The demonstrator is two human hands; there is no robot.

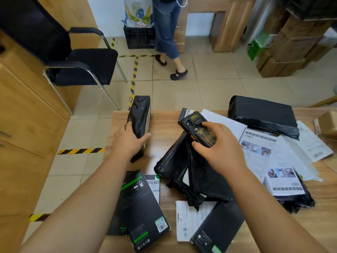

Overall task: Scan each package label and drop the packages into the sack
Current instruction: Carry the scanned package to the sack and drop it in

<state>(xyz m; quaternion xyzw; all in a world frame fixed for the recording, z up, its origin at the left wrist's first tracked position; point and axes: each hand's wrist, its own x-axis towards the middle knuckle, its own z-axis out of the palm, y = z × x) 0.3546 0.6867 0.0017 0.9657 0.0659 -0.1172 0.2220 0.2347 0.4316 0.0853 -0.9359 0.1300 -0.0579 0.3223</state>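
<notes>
Both hands are busy on my feed. Left hand [130,138] grips a slim black-wrapped package [139,123] standing on its edge at the far left of the wooden table [165,123], fingers curled over the far side and thumb laid along the near face. Right hand [218,143] holds the handheld scanner [198,129], fingers wrapped around its worn body, with the small screen end pointing toward the far side. Directly under that hand I see a crumpled black plastic bag package [184,172] lying near the middle of the table.

Near the left edge, two black boxes with green accents [140,207] lie overlapping, barcode stickers showing on them. Another dark box [218,227] sits at the near edge, partly on top of a white printed sheet [189,218]. On the far right a large black-wrapped parcel [264,115] rests on scattered white papers [262,143]. Nearer on the right, a grey printed box [284,181] lies on more black wrapping.

Beyond the table I see a black office chair [85,66] on the tiled floor at left, a black crate [139,38] holding a printed sack [137,11] at the far wall, a person's legs [167,33] just beside it, and stacked cardboard boxes [291,42] at far right.
</notes>
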